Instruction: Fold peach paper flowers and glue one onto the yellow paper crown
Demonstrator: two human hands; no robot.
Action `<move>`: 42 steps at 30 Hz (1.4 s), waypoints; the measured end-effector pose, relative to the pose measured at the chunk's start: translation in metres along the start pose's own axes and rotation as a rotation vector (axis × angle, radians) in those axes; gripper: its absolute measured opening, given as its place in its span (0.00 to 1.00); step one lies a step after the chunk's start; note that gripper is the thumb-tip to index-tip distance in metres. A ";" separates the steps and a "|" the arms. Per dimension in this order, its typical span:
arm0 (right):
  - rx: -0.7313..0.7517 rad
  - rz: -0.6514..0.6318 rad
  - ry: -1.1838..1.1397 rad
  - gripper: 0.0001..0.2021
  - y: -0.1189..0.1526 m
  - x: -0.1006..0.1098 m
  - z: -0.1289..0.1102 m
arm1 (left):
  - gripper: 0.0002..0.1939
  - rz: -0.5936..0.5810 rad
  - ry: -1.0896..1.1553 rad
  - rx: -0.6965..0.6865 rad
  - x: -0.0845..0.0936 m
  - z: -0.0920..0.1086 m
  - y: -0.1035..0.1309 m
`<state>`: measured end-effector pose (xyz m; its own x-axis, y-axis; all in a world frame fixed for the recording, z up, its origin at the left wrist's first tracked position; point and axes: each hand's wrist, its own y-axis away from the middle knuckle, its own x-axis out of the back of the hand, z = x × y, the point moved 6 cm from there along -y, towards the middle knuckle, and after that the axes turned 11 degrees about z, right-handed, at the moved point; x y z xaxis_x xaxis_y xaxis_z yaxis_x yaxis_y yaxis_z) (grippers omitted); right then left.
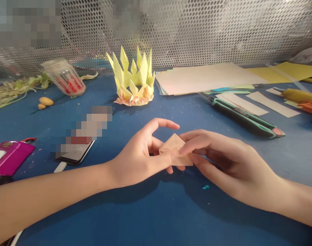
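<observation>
A small peach piece of folded paper (175,142) is held between both hands above the blue table. My left hand (140,153) pinches its left side, the thumb lying in front and other fingers behind; the index finger is raised clear of it. My right hand (230,164) grips the right side, fingertips pressing on the front and the thumb at the lower right corner. Beyond the hands stands a folded-paper crown (135,80), with tall pale yellow points above a ring of peach pieces.
A green and black utility knife (245,118) lies right, beside cut paper strips (273,102) and stacked paper sheets (209,79). Left are a phone (78,153), a magenta device (14,157) and a tilted jar (65,78) with red bits. A perforated metal screen (186,30) borders the back.
</observation>
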<state>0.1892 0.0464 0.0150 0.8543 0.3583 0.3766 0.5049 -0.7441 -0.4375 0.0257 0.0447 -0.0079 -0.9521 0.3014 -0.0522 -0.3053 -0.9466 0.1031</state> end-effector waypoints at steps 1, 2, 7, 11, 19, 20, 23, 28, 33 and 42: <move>0.050 -0.015 0.041 0.21 0.000 0.000 -0.003 | 0.20 -0.012 0.053 0.007 -0.001 0.001 0.000; 0.093 -0.024 0.079 0.23 0.000 0.000 -0.005 | 0.18 -0.026 0.100 0.012 -0.002 0.001 0.000; 0.208 0.041 0.215 0.21 -0.001 0.007 -0.009 | 0.12 -0.104 0.196 0.003 -0.007 0.001 -0.001; 0.248 0.161 0.313 0.07 0.000 0.017 -0.009 | 0.11 -0.050 0.034 -0.065 -0.003 0.001 -0.002; 0.123 0.211 0.275 0.04 -0.002 0.019 -0.005 | 0.14 0.025 -0.149 -0.140 0.003 0.006 0.000; 0.098 0.212 0.278 0.05 -0.002 0.018 -0.004 | 0.14 0.002 -0.124 -0.094 0.002 0.004 0.000; 0.057 0.236 0.310 0.01 0.003 0.017 -0.002 | 0.12 -0.002 -0.159 -0.052 0.000 0.002 0.002; 0.148 0.238 0.330 0.06 0.009 0.013 -0.007 | 0.14 0.050 -0.302 -0.109 -0.004 0.006 0.001; 0.200 0.215 0.342 0.08 0.007 0.011 -0.014 | 0.14 0.001 -0.257 -0.075 -0.004 0.006 -0.001; 0.193 0.300 0.358 0.08 0.013 0.023 -0.009 | 0.14 -0.086 -0.005 -0.016 -0.007 0.003 -0.003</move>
<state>0.2140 0.0401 0.0250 0.8866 -0.0967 0.4524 0.2857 -0.6546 -0.6999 0.0328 0.0460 -0.0045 -0.9226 0.3819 -0.0551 -0.3854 -0.9191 0.0826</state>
